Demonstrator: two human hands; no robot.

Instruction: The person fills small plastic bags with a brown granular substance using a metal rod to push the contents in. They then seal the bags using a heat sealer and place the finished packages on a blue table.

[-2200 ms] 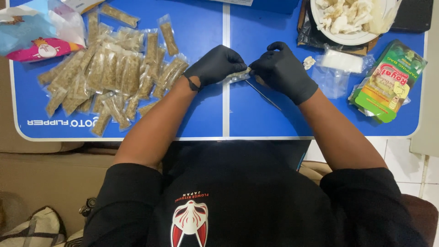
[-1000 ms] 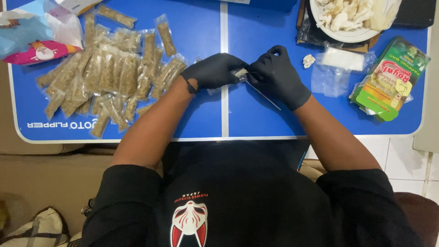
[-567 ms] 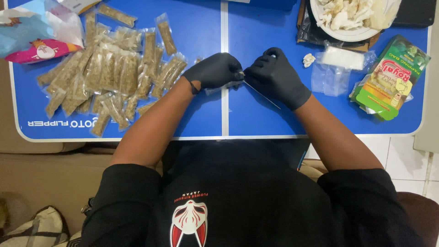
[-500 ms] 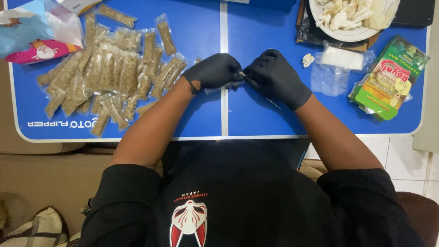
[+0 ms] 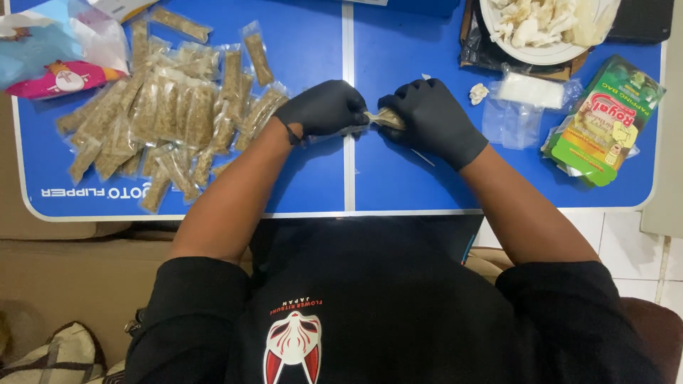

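Left hand [image 5: 324,108]: black-gloved, closed on one end of the small filled packet [image 5: 384,118].
Right hand [image 5: 429,117]: gloved, pinching the other end.
Change: hands drawn closer together, packet tighter between them over the blue tabletop [image 5: 313,178].
Farther left: pile of filled packets [image 5: 167,114].
Far right: white plate [image 5: 541,53].

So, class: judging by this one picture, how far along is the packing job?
Done: a heap of filled clear packets lies on the blue table. In hand: the left hand and right hand pinch one small packet between them. Left: empty bags and a plate of pale pieces wait.
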